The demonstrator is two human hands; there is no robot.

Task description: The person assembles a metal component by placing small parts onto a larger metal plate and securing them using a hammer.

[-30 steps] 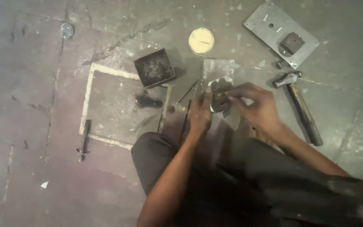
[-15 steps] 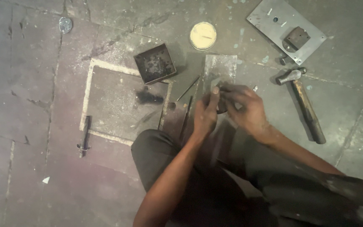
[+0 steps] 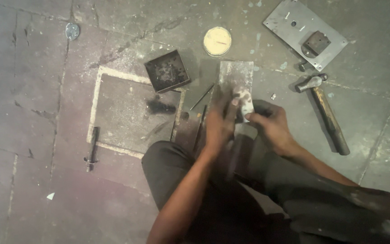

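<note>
**Both hands on a small pale piece over a metal strip**

The person sits on a cracked concrete floor, knees drawn up, and works just in front of them. The left hand and the right hand meet over the near end of a flat grey metal strip that lies on the floor. Between them sits a small whitish piece; the right hand's fingers close around its near side, while the left hand is blurred, its fingers pressed against the piece, and whether they clasp it cannot be told.

Just left of the strip stands a square, dark metal tray, shallow-walled, with pale specks and grit across its bottom; single items in it cannot be made out. Beyond the strip lies a round cream-coloured lid or tin, its inside hidden.

Toward the floor's far right corner rests a grey steel plate carrying a small dark block. A hammer lies near the right hand, head away from the person. A dark bolt-like tool lies well apart to the left.
</note>
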